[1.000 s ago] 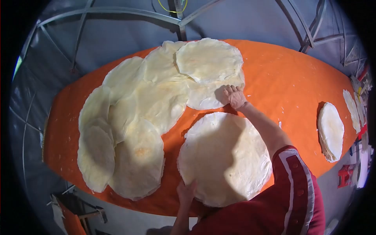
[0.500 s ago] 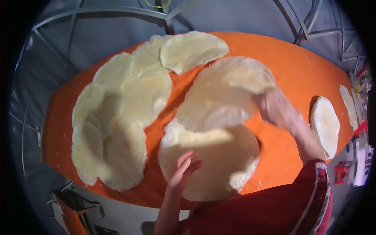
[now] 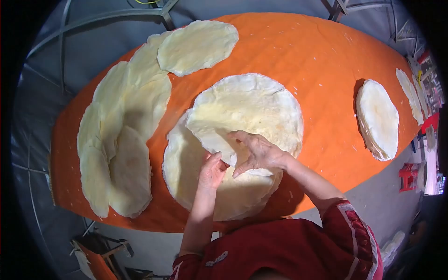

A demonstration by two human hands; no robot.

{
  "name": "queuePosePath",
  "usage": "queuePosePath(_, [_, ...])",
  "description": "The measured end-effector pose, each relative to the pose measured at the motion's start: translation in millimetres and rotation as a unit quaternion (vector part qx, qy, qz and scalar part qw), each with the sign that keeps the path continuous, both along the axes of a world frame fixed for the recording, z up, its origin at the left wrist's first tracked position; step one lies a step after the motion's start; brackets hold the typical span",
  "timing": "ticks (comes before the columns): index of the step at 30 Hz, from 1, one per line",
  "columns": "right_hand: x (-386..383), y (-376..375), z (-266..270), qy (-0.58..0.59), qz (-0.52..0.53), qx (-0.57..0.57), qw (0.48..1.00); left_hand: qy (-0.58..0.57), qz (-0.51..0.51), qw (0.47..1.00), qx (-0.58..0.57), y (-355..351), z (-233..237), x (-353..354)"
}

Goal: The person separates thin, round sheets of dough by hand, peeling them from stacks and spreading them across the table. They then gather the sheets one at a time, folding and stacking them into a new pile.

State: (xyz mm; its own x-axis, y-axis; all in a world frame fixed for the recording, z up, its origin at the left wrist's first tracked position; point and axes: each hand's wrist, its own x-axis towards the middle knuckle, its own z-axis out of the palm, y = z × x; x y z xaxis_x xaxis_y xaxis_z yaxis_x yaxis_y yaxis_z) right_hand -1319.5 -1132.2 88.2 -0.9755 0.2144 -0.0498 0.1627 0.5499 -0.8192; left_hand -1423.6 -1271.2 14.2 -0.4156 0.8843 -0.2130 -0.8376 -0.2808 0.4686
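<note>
A large, thin round flatbread [image 3: 261,100] lies over another round flatbread [image 3: 238,200] in the middle of the orange table, covering its upper part. The near edge of the top one curls up between my hands. At that raised edge, my left hand [image 3: 212,173] is closed, thumb and fingers pinching it. My right hand [image 3: 262,153] is just to the right, fingers curved and spread apart over the sheet, with the thumb near the curled edge. Whether its fingertips touch the sheet is hard to tell.
Several overlapping flatbreads [image 3: 142,102] cover the left side of the orange tabletop [image 3: 317,116]. A stack of flatbreads [image 3: 378,119] sits at the right, with more pieces [image 3: 410,95] beyond it. A red stool [image 3: 408,177] stands on the floor; metal frame bars [image 3: 98,17] run behind.
The blurred top flatbread has come down over the lower one. My right hand has moved left toward my left hand, which now pinches the edge. The view has shifted.
</note>
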Motion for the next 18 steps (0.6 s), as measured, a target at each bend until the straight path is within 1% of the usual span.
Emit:
queuePosePath(1, [1,3,-6,0.001,0.000,0.000,1.000,0.029,0.027,0.998,-0.047,1,1,1])
queuePosePath(2, [4,8,-13,-0.008,-0.002,-0.067,0.998,0.029,0.028,0.998,-0.047,2,2,2])
queuePosePath(3, [6,13,-20,-0.017,-0.002,-0.133,0.991,0.033,0.020,0.999,-0.019,3,2,4])
queuePosePath(4, [7,16,-26,-0.016,0.003,-0.131,0.991,0.038,0.013,0.999,0.010,4,2,5])
queuePosePath(5, [8,20,-33,-0.006,0.002,-0.196,0.981,0.038,0.018,0.999,0.013,5,3,6])
queuePosePath(6, [8,21,-34,0.003,0.001,-0.261,0.965,0.052,0.028,0.998,-0.014,5,3,8])
queuePosePath(7, [7,20,-34,0.001,0.005,-0.260,0.966,0.065,0.038,0.996,-0.041,6,3,9])
queuePosePath(9, [5,17,-29,0.007,-0.013,-0.219,0.976,0.061,0.055,0.996,-0.020,6,2,8])
queuePosePath(10, [4,16,-27,0.006,-0.011,-0.218,0.976,0.057,0.067,0.996,0.001,6,1,7])
queuePosePath(12, [1,13,-23,0.014,-0.039,-0.142,0.989,0.060,0.064,0.996,0.007,3,-3,2])
queuePosePath(13, [0,10,-18,0.014,-0.038,-0.143,0.989,0.063,0.058,0.996,0.014,1,-4,1])
queuePosePath(15, [-3,1,-4,-0.029,-0.064,-0.015,0.997,0.063,0.058,0.996,0.007,-1,-7,-1])
queuePosePath(16, [-5,-4,-2,-0.029,-0.063,-0.015,0.997,0.064,0.057,0.996,0.002,-1,-8,-2])
queuePosePath(17, [-5,-12,-1,-0.048,-0.088,0.076,0.992,0.064,0.059,0.996,0.002,1,-10,1])
queuePosePath(18, [-5,-22,-2,-0.066,-0.112,0.167,0.977,0.068,0.140,0.979,-0.130,5,-12,7])
